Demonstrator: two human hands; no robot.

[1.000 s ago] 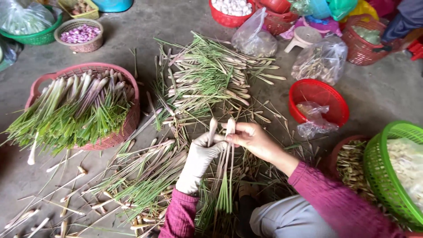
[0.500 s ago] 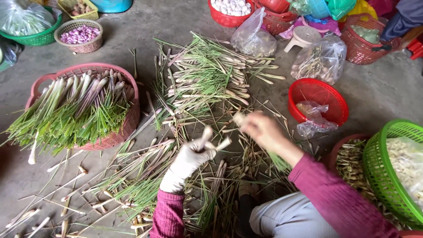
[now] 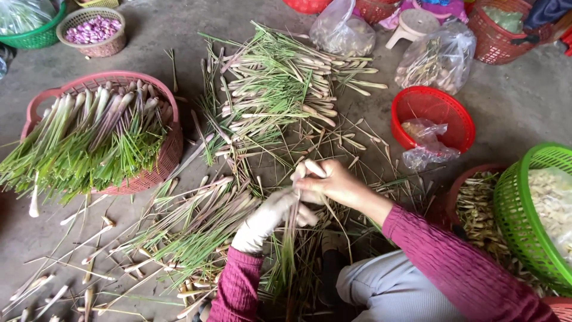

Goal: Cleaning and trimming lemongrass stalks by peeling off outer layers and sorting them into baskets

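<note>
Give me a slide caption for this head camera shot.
Gloved left hand and bare right hand grip lemongrass stalks above a floor pile, beside a pink basket of trimmed stalks.

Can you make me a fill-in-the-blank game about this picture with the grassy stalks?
1. The left hand wears a white ____.
2. The right hand and the left hand hold a bunch of green ____ between them.
3. The trimmed stalks lie in a ____ basket.
4. The small basket with a plastic bag in it is ____.

Missing words: glove; stalks; pink; red
</note>
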